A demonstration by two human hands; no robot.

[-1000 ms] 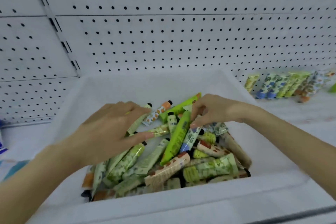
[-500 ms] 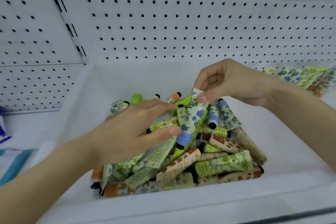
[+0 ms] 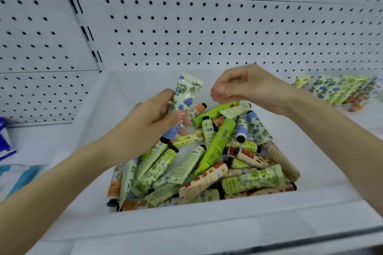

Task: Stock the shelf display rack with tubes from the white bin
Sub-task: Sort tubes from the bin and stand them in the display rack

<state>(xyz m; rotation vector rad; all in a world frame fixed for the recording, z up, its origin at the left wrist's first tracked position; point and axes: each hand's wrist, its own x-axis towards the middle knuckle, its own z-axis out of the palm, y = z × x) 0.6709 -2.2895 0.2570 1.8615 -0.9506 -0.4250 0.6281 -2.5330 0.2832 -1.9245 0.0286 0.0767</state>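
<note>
A white bin [image 3: 207,217] sits on the shelf in front of me, filled with several patterned tubes [image 3: 207,161]. My left hand [image 3: 151,122] grips a tube with blue flowers [image 3: 185,95], held upright above the pile, flat end up and blue cap down. My right hand [image 3: 246,87] hovers above the bin's far side, fingers loosely curled and holding nothing. A row of stocked tubes [image 3: 339,91] lies on the shelf at the far right.
White pegboard [image 3: 207,33] forms the back wall behind the bin. Blue and white packaging [image 3: 8,147] sits on the shelf at the left edge. The shelf's front edge [image 3: 310,240] runs along the bottom.
The blue-flower tube passed from my right hand's pinch into my left hand, which lifted it out of the pile. My right hand let go and now hovers empty.
</note>
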